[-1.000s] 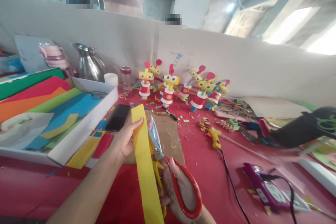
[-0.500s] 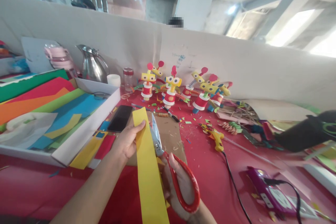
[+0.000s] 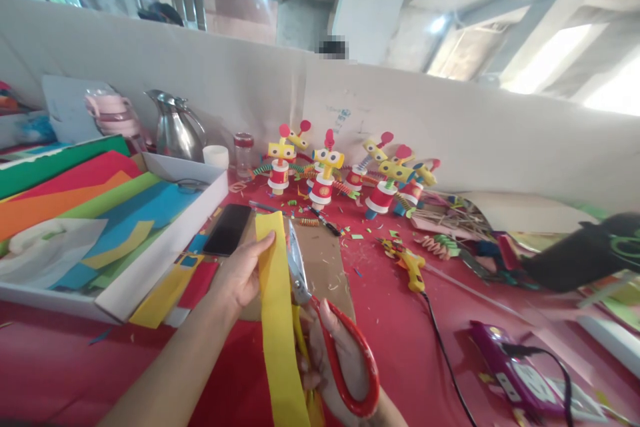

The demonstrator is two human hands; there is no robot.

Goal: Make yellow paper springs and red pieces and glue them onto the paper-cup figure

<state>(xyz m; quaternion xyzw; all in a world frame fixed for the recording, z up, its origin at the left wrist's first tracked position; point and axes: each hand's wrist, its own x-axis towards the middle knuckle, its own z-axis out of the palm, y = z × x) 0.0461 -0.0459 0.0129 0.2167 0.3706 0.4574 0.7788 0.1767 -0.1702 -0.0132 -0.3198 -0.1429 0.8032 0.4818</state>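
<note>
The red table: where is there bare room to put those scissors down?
Bare red cloth lies in front of the white box, and more between the glue gun and the purple power strip. Around the paper figures and far right it is crowded with scraps.

One scissors (image 3: pixel 320 320), one yellow strip (image 3: pixel 277 307), one phone (image 3: pixel 227 229), one glue gun (image 3: pixel 407 265)

The left hand (image 3: pixel 240 273) pinches a long yellow paper strip (image 3: pixel 277 320) near its far end; the right hand (image 3: pixel 340 367) grips red-handled scissors (image 3: pixel 320 320), blades along the strip's right edge, above the red worktop (image 3: pixel 400 320).
</note>
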